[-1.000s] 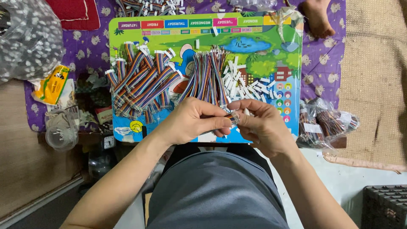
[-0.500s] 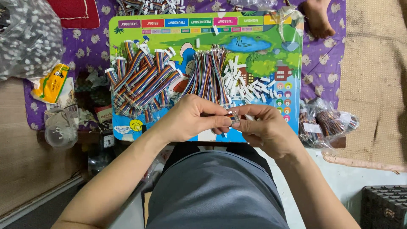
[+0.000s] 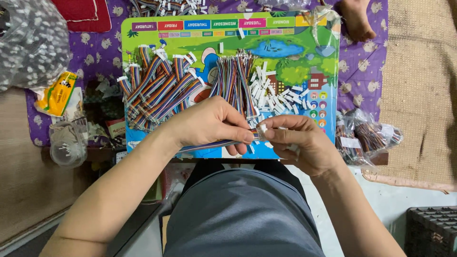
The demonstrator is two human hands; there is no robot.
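Observation:
My left hand (image 3: 209, 124) pinches a flat rainbow ribbon cable (image 3: 209, 145) that trails left under the palm. My right hand (image 3: 300, 140) meets it at the cable's end, fingertips closed on a small white connector (image 3: 263, 128). Both hands hover over the near edge of a colourful cartoon board (image 3: 295, 57). On the board lie a heap of finished ribbon cables with white plugs (image 3: 159, 88), a bundle of loose coloured wires (image 3: 235, 81) and a scatter of white connector housings (image 3: 278, 97).
A purple patterned cloth (image 3: 104, 52) lies under the board. Left of it sit a clear bag of white parts (image 3: 31, 43), a yellow packet (image 3: 57, 93) and a clear plastic cup (image 3: 66, 143). Bagged wire bundles (image 3: 369, 135) rest at the right; another person's foot (image 3: 356, 19) shows at the top.
Both hands have stayed over the board's near edge. The fingers have shifted slightly around the cable end and connector; nothing else has moved.

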